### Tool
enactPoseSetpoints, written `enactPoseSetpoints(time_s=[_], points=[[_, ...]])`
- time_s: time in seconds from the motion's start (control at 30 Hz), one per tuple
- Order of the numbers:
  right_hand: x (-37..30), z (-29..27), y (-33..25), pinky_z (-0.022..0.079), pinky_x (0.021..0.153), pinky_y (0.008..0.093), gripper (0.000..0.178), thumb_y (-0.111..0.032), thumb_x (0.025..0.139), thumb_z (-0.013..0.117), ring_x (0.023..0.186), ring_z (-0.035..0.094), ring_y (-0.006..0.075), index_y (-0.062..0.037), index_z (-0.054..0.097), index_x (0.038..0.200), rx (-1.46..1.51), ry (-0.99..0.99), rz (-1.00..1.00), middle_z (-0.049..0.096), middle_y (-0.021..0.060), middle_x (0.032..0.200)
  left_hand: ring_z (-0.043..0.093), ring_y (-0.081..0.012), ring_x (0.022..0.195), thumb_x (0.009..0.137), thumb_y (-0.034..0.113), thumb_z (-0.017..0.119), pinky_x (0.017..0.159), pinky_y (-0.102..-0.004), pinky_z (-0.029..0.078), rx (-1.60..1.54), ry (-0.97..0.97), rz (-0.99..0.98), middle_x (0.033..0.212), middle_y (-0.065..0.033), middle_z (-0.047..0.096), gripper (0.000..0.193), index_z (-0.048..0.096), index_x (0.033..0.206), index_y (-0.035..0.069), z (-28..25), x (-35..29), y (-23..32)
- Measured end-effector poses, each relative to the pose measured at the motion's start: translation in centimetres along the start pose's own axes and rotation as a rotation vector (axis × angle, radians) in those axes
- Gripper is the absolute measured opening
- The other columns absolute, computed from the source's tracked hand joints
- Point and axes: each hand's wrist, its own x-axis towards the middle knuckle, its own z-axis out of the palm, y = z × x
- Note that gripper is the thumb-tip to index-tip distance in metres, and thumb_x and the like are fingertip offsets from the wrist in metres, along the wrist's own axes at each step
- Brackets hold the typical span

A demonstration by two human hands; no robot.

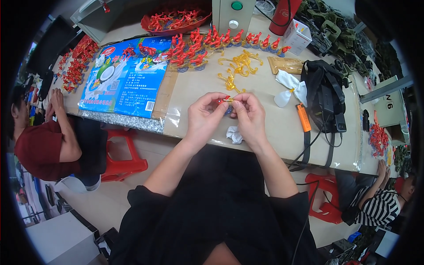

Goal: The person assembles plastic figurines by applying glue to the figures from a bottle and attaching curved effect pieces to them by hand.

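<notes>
Close to the table's front edge, both my hands hold one small red toy figure (219, 101) with a yellow part on it. My left hand (205, 115) pinches its red end, fingers closed. My right hand (251, 117) pinches the yellow side between thumb and forefinger. Bluish plastic shows just below the fingertips; most of the figure is covered by my fingers. Beyond my hands lie loose translucent yellow curved pieces (242, 64). Several finished-looking red figures on bluish bases (190, 55) stand in rows farther back. A crumpled white tissue (234, 134) lies below my hands.
A blue printed cardboard sheet (119, 84) covers the table's left. A red tray (152, 31) of figures stands behind. At right are a black bag (322, 88), an orange-handled tool (303, 117), a white bottle (282, 98) and cables. Other people sit at both sides.
</notes>
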Motion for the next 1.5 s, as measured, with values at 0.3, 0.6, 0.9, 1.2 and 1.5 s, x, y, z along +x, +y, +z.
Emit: enactPoseSetpoints(time_s=[0.3,0.6,0.9,1.2,1.5], points=[[-0.1,0.2,0.1,0.046,0.056,0.0208,0.007,-0.006,0.084,0.051,0.064,0.051,0.008,0.0016,0.052,0.085,-0.027,0.017,-0.02,0.049,0.0043,0.08,0.051,-0.0049,0.068,0.076,-0.002,0.06,0.061,-0.0188,0.043,0.057,0.057,0.062,0.086,-0.004,0.057,0.018,0.059,0.094,-0.001,0.0,-0.1,-1.0],[-0.1,0.0,0.3,0.044,0.054,0.021,0.007,-0.006,0.083,0.052,0.062,0.051,0.008,0.0011,0.052,0.084,0.008,0.03,0.0,0.05,0.0039,0.076,0.054,-0.0071,0.073,0.078,-0.001,0.059,0.067,-0.0195,0.047,0.154,0.009,0.04,0.086,-0.0046,0.06,0.019,0.058,0.097,-0.002,-0.1,0.0,-1.0],[-0.4,0.3,0.4,0.044,0.055,0.0224,0.008,-0.005,0.079,0.057,0.06,0.051,0.0089,0.0014,0.053,0.081,-0.134,0.061,-0.111,0.052,0.0051,0.074,0.054,-0.0089,0.072,0.075,-0.001,0.062,0.066,-0.0214,0.046,0.172,0.054,0.158,0.087,-0.0063,0.057,0.018,0.062,0.093,0.001,-0.1,-0.3,-1.4],[-0.3,-0.1,0.8,0.045,0.056,0.019,0.011,-0.002,0.077,0.059,0.062,0.052,0.0062,0.0032,0.055,0.085,0.025,0.055,-0.007,0.054,0.0045,0.078,0.055,-0.0096,0.072,0.075,-0.001,0.062,0.066,-0.0221,0.047,0.164,0.05,0.131,0.086,-0.0065,0.057,0.017,0.062,0.092,0.001,-0.1,-0.2,-1.5],[-0.3,-0.3,0.1,0.044,0.052,0.0169,0.006,-0.002,0.079,0.057,0.06,0.051,0.004,0.0024,0.055,0.082,0.081,-0.012,0.042,0.054,0.0021,0.075,0.053,-0.0093,0.078,0.076,-0.002,0.06,0.071,-0.0211,0.046,0.244,-0.013,0.169,0.091,-0.0054,0.055,0.019,0.06,0.095,-0.001,-0.5,-0.4,-1.0]])
